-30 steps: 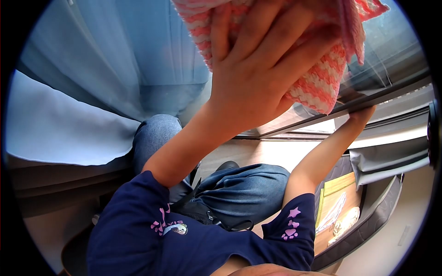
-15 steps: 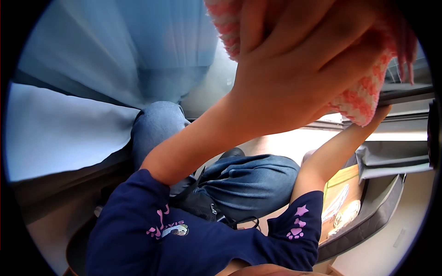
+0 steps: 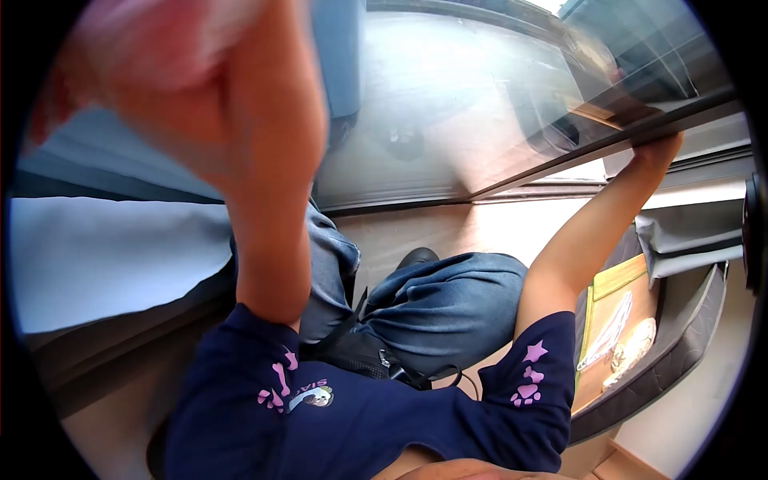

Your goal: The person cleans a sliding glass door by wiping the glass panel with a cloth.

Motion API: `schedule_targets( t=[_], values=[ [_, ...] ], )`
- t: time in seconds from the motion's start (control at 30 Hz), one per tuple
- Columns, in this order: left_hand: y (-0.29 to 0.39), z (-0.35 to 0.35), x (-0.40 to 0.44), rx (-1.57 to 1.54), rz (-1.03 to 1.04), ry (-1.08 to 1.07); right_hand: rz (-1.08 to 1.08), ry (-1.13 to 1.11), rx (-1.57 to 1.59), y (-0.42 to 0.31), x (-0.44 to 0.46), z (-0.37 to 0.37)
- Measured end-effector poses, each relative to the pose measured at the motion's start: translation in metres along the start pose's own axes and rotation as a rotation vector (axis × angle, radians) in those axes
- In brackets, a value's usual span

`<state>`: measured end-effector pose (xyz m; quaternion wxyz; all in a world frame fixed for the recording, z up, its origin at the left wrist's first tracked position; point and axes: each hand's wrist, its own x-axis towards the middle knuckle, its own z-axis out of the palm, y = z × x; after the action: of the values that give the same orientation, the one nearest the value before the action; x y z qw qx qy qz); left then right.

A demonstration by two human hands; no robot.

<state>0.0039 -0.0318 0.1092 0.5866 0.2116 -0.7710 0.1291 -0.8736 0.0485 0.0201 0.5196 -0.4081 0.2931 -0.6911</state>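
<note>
- Because the left hand (image 3: 248, 120) is raised close to the head camera, it looks large and blurred, left of the glass (image 3: 448, 96).
- The pink cloth (image 3: 160, 40) is with that hand, also left of the glass. Its height suggests the hand supports it, but the fingers are lost in blur, so I cannot tell whether they are closed on it or spread against it.
- The right hand (image 3: 660, 148) is at the dark rail (image 3: 692, 110) along the glass's lower right edge. Its fingers are out of sight, so I cannot tell if it grips or only presses; the outstretched arm suggests steadying.
- The blue curtain (image 3: 336, 56) hangs at the glass's left side, leaving much of the pane uncovered.
- The jeans (image 3: 448, 312) are below the glass, legs bent, which probably keeps the body low and near it.
- The box (image 3: 684, 360) is below and right of the glass; its raised sides seem to contain the pale items (image 3: 636, 348).
</note>
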Motion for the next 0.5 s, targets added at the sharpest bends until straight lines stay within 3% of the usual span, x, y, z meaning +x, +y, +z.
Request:
schedule_targets(
  t=[0.03, 0.1, 0.13, 0.2, 0.33, 0.4, 0.5],
  values=[
    [0.003, -0.002, 0.003, 0.002, 0.016, 0.004, -0.033, 0.007, 0.03, 0.005, -0.002, -0.002],
    [0.022, 0.014, 0.013, 0.001, 0.039, 0.013, -0.09, 0.023, 0.081, 0.028, -0.015, 0.06],
    [0.028, 0.022, 0.016, -0.001, 0.045, 0.019, -0.096, 0.023, 0.08, 0.051, -0.024, 0.168],
    [0.062, 0.069, 0.034, -0.003, 0.05, 0.034, -0.59, 0.428, -0.569, 0.106, -0.038, 0.457],
    [0.083, 0.077, 0.041, 0.017, 0.045, 0.073, -0.544, 0.469, -0.492, 0.101, -0.036, 0.457],
    [0.093, 0.065, 0.044, 0.045, -0.012, -0.033, -0.515, 0.494, -0.444, 0.097, -0.029, 0.457],
    [0.067, 0.082, 0.068, 0.103, 0.009, 0.386, -0.513, 0.543, -0.374, 0.097, -0.025, 0.453]
  ],
)
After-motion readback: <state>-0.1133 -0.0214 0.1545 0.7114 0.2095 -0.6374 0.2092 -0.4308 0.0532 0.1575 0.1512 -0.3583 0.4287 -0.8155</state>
